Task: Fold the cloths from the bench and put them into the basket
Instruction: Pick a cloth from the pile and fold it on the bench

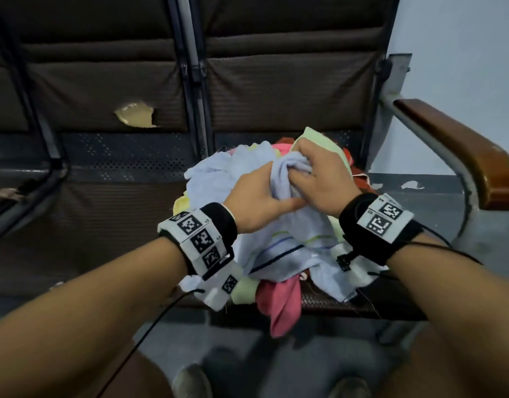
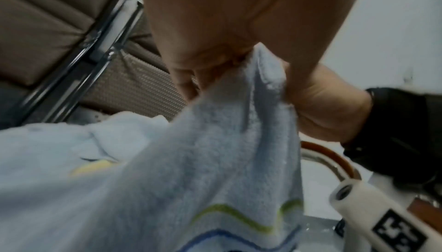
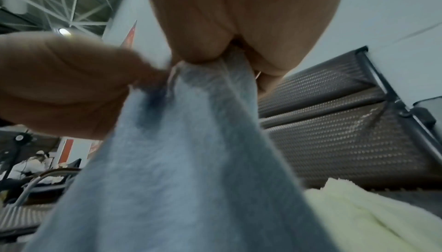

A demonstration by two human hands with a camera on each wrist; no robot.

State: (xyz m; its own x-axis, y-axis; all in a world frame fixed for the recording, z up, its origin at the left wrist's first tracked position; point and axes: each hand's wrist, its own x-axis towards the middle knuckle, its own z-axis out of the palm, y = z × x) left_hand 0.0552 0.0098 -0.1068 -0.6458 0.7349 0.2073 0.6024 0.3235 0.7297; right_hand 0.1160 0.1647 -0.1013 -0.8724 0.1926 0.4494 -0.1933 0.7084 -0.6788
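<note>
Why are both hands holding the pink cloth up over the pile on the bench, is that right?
Not quite. The cloth in the hands is light blue, not pink. The head view shows the left hand and right hand gripping the blue cloth over the pile on the bench. The pink cloth hangs off the front edge, untouched.

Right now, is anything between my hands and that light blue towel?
Nothing visible: the left hand and right hand both already grip the light blue towel above the cloth pile. No basket is in view.
</note>
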